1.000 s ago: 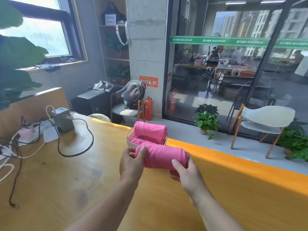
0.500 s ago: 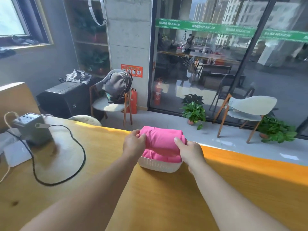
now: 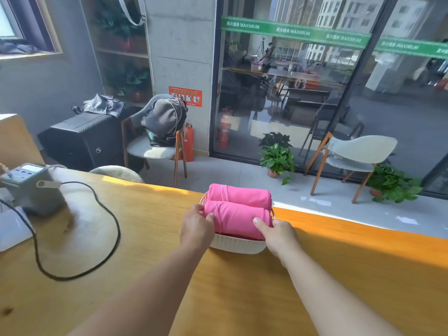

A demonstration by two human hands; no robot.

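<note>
**Soft pink roll sits in the basket**

The near pink roll (image 3: 236,220) of cloth lies in the white basket (image 3: 238,246), touching the far pink roll (image 3: 240,195) behind it. The basket sits on the yellow bench (image 3: 145,238), close to its far edge.

The left hand (image 3: 196,226) holds the roll's left end. The right hand (image 3: 278,235) holds its right end. Each grip is closed on the cloth, with the thumb on top.

The roll looks soft and light. It will squash but not break. I think it could come unrolled if held by 1 end, so holding both ends is best.

A green strip (image 3: 293,32) on the glass says "MAXIMUM" many times. The orange sign (image 3: 185,96) is too small to read.
</note>
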